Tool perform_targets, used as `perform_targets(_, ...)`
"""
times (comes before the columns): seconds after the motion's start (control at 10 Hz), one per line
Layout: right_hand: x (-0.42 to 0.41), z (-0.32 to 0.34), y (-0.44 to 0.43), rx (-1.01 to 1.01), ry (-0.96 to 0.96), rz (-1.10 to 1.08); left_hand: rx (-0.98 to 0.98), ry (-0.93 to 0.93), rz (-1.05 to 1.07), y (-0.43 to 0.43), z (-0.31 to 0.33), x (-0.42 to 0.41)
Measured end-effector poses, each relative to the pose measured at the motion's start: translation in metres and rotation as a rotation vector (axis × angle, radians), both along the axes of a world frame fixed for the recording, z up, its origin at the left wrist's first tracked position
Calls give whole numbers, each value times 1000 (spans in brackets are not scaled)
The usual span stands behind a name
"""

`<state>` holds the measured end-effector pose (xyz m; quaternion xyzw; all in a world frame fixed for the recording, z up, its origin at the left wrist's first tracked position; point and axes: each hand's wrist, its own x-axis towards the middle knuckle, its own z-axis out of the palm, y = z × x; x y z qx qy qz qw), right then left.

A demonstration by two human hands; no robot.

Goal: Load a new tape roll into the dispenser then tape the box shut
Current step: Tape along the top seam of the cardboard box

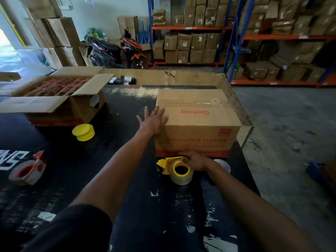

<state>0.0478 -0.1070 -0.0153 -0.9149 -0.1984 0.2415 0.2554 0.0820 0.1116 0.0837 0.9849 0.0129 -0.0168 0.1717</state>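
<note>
A closed cardboard box (198,122) printed "Glodway" on top and "LUBRICATION CLEANER" on its near face sits on the dark, paint-scuffed bench (127,206), toward its right side. A strip of clear tape already runs across the box's top seam. The left hand (153,120) lies flat against the box's upper left edge, fingers spread and extended, palm pressing the cardboard; it grips nothing.

Just in front of the box's near face, the yellow tape dispenser (164,165) rests on the bench with a roll of clear tape (181,172) mounted on it, the roll's yellow core facing up toward the camera. The right hand (195,160) is on the dispenser from its right side, fingers curled over the top of the roll and the dispenser frame, a closed grip on the tool. The hand sits between the roll and the box's lower edge, knuckles almost touching the red band along the box's base. A pale round object behind the right wrist is partly hidden, and what it is cannot be told.

To the left, well apart from the hands, a second dispenser in red and white (30,168) lies on the bench with its own roll. A yellow round cap-like piece (83,132) lies near an open carton (54,99) filled with reddish packs. Beyond the bench stand a parked motorbike (132,51) and racks of stacked boxes (192,46).
</note>
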Motion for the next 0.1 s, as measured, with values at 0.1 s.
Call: perform_targets(0.1,-18,3,-19,-13,-90,38,42,-143,-15,-4,-1,-8)
